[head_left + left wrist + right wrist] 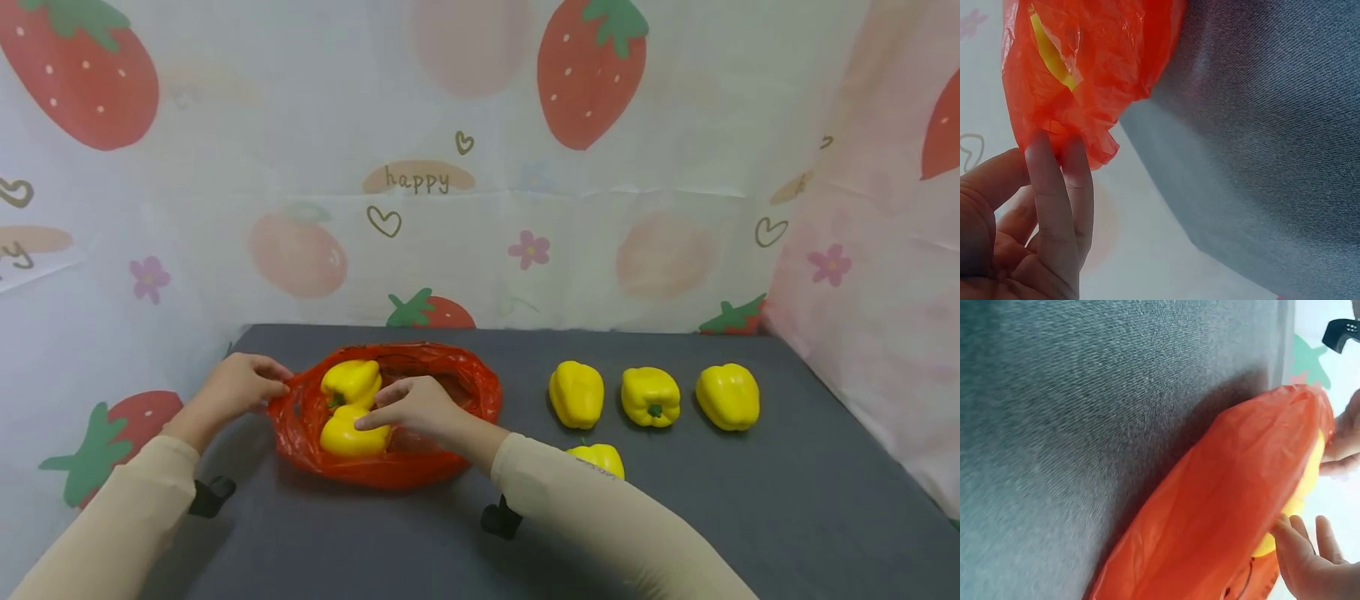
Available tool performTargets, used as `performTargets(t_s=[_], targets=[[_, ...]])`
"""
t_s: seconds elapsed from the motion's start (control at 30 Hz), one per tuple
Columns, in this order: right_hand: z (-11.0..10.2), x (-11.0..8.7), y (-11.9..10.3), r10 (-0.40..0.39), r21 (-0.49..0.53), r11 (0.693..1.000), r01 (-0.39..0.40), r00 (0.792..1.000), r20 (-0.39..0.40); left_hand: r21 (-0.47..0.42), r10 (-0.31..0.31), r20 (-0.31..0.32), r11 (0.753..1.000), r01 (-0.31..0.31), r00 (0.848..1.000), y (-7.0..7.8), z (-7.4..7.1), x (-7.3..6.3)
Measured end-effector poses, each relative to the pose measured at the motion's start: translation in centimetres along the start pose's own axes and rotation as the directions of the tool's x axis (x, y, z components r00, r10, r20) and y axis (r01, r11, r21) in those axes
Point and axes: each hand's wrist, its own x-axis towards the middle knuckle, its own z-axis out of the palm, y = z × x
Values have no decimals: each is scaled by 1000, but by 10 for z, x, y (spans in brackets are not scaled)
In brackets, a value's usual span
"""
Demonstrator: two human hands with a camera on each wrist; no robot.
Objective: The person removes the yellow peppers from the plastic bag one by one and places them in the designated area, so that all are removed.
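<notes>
While the left hand [240,387] pinches the rim of the red bag [367,472], presumably to keep its mouth wide, the right hand [422,408], fingers spread, is at the nearer pepper [348,435] inside. Four peppers [576,396] rest outside on the surface [810,508].

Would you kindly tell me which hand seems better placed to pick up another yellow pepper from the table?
Probably the right hand: it is nearer the loose yellow peppers and its fingers look spread, whereas the left hand pinches the left rim of the red bag.
</notes>
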Motion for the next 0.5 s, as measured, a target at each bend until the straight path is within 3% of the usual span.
performTargets(t_s=[0.3,0.5], targets=[[15,13,7,4,-39,999,-6,999,-49,10,5,4,1000,-5,1000,-4,0,2],[22,15,9,-2,-151,988,-11,997,-81,7,15,5,1000,-15,1000,-4,1,2]])
